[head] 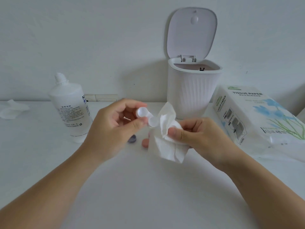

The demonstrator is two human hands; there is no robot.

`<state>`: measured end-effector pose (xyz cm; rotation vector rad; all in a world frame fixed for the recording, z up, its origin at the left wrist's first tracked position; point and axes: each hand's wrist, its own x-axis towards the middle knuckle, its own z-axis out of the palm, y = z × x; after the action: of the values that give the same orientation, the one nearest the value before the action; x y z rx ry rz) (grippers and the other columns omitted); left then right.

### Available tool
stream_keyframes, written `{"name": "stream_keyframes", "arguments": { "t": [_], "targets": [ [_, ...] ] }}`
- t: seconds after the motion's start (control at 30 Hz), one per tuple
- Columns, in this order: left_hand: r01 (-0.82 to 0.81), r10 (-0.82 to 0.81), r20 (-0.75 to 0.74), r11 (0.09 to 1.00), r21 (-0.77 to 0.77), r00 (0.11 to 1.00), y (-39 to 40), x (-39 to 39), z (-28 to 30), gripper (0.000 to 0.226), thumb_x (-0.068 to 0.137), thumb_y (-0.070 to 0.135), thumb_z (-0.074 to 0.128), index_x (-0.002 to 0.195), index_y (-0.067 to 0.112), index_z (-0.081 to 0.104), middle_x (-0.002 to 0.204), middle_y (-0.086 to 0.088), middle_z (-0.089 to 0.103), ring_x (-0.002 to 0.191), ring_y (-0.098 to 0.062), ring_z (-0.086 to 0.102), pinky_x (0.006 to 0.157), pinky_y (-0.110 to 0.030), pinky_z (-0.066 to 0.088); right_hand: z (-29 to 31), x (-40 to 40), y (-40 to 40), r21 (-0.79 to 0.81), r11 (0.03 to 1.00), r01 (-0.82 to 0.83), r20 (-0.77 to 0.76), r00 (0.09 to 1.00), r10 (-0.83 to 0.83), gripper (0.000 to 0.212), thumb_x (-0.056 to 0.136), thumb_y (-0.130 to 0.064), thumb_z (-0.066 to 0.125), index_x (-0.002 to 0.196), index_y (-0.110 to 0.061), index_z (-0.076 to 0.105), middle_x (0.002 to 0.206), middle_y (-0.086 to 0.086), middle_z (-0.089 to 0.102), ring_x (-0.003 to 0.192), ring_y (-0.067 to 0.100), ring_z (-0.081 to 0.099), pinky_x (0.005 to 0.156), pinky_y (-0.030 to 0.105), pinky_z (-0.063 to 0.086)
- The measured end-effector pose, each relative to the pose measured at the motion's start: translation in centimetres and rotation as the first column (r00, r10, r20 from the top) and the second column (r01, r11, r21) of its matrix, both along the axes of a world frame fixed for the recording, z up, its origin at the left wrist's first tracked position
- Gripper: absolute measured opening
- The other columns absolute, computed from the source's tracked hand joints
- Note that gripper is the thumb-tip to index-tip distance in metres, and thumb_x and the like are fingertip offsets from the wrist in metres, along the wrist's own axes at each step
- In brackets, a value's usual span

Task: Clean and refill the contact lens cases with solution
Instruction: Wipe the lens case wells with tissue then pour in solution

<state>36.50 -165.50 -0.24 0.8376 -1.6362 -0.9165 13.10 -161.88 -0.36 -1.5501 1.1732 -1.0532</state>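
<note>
My left hand (pixel 113 126) pinches a white contact lens case (pixel 146 116) above the table, both wells uncapped. My right hand (pixel 194 134) grips a crumpled white tissue (pixel 166 139) right beside the case, touching its right well. Two loose caps lie on the white table (pixel 148 187) under my hands: a dark blue cap (pixel 132 139), partly hidden by my left hand, and a pink cap (pixel 145 143), partly hidden by the tissue. The solution bottle (pixel 71 108) stands at the left, white with printed text.
A white ribbed bin (pixel 189 95) with its lid raised stands at the back against the wall. A tissue paper pack (pixel 257 116) lies at the right. A used tissue (pixel 11 109) sits at the far left edge.
</note>
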Motion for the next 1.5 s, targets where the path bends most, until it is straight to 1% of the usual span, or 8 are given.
{"name": "stream_keyframes", "arguments": {
  "t": [0.1, 0.3, 0.5, 0.63, 0.77, 1.03, 1.33, 1.5],
  "targets": [
    [0.058, -0.054, -0.040, 0.992, 0.112, 0.998, -0.3, 0.1, 0.2, 0.030, 0.081, 0.019, 0.070, 0.104, 0.036, 0.077, 0.087, 0.006, 0.071, 0.079, -0.013, 0.067, 0.073, -0.026, 0.058, 0.3, 0.0, -0.2, -0.047, 0.990, 0.136, 0.146, 0.981, -0.128, 0.032, 0.084, -0.041, 0.070, 0.091, -0.012, 0.081, 0.082, 0.009, 0.078, 0.074, 0.020, 0.075, 0.065, 0.027, 0.057],
    [0.251, -0.242, -0.070, 0.923, 0.292, 0.968, 0.6, -0.6, 0.1, 0.040, 0.085, 0.009, 0.059, 0.115, 0.030, 0.074, 0.087, -0.007, 0.078, 0.088, -0.034, 0.076, 0.071, -0.033, 0.062, -0.4, 0.4, -0.4, -0.196, 0.947, 0.255, 0.064, 0.967, -0.247, 0.038, 0.096, -0.045, 0.061, 0.089, -0.010, 0.076, 0.084, 0.022, 0.072, 0.082, 0.040, 0.069, 0.076, 0.048, 0.060],
    [0.212, -0.213, -0.021, 0.953, 0.218, 0.977, 1.1, -1.5, -0.7, 0.045, 0.084, 0.013, 0.070, 0.127, 0.025, 0.067, 0.097, -0.008, 0.071, 0.079, -0.028, 0.074, 0.072, -0.033, 0.060, -0.8, 1.2, 0.1, -0.225, 0.970, 0.096, -0.012, 0.995, -0.102, 0.030, 0.097, -0.045, 0.056, 0.085, -0.028, 0.079, 0.072, -0.011, 0.071, 0.066, 0.006, 0.062, 0.063, 0.018, 0.050],
    [0.203, -0.207, 0.003, 0.961, 0.186, 0.978, 1.2, -1.6, -0.8, 0.027, 0.080, 0.011, 0.073, 0.105, 0.020, 0.068, 0.096, -0.009, 0.076, 0.082, -0.033, 0.071, 0.072, -0.048, 0.060, -1.2, 1.6, 0.2, -0.171, 0.985, -0.001, -0.083, 0.996, -0.013, 0.026, 0.095, -0.045, 0.060, 0.089, -0.028, 0.079, 0.078, -0.011, 0.074, 0.070, 0.004, 0.062, 0.064, 0.021, 0.050],
    [0.091, -0.084, -0.058, 0.986, 0.136, 0.995, 1.0, -1.6, -0.8, 0.018, 0.076, 0.015, 0.079, 0.088, 0.021, 0.068, 0.084, -0.009, 0.075, 0.066, -0.027, 0.071, 0.059, -0.035, 0.057, -1.3, 1.5, 0.1, -0.090, 0.995, 0.032, -0.067, 0.997, -0.038, 0.031, 0.084, -0.053, 0.068, 0.082, -0.024, 0.078, 0.073, -0.007, 0.070, 0.067, 0.010, 0.058, 0.062, 0.030, 0.045],
    [0.136, -0.134, -0.019, 0.981, 0.140, 0.991, 1.3, -1.7, -1.0, 0.033, 0.078, 0.003, 0.082, 0.101, 0.026, 0.078, 0.082, -0.007, 0.075, 0.071, -0.019, 0.073, 0.070, -0.023, 0.058, -0.7, 0.7, 0.1, -0.017, 0.999, 0.043, 0.063, 0.997, -0.042, 0.032, 0.085, -0.040, 0.069, 0.085, -0.009, 0.077, 0.085, 0.010, 0.077, 0.075, 0.026, 0.071, 0.069, 0.031, 0.052],
    [0.220, -0.225, 0.371, 0.974, 0.056, 0.901, 0.8, -1.0, -1.0, 0.039, 0.085, -0.006, 0.073, 0.109, 0.025, 0.077, 0.100, 0.007, 0.072, 0.094, -0.018, 0.071, 0.090, -0.033, 0.058, -1.0, 0.7, 0.4, 0.079, 0.977, -0.196, -0.259, 0.943, 0.210, 0.033, 0.087, -0.037, 0.069, 0.082, -0.004, 0.069, 0.069, -0.006, 0.051, 0.067, 0.008, 0.046, 0.064, 0.024, 0.037],
    [0.056, -0.053, 0.248, 0.998, -0.007, 0.967, 1.0, -1.3, -0.9, 0.028, 0.067, 0.017, 0.092, 0.085, 0.032, 0.078, 0.081, 0.002, 0.074, 0.073, -0.016, 0.070, 0.075, -0.033, 0.056, -0.6, 0.5, 0.3, 0.036, 0.997, -0.069, -0.094, 0.993, 0.072, 0.031, 0.085, -0.038, 0.069, 0.084, -0.007, 0.074, 0.073, -0.001, 0.061, 0.070, 0.011, 0.055, 0.067, 0.028, 0.041]
  ]
}}
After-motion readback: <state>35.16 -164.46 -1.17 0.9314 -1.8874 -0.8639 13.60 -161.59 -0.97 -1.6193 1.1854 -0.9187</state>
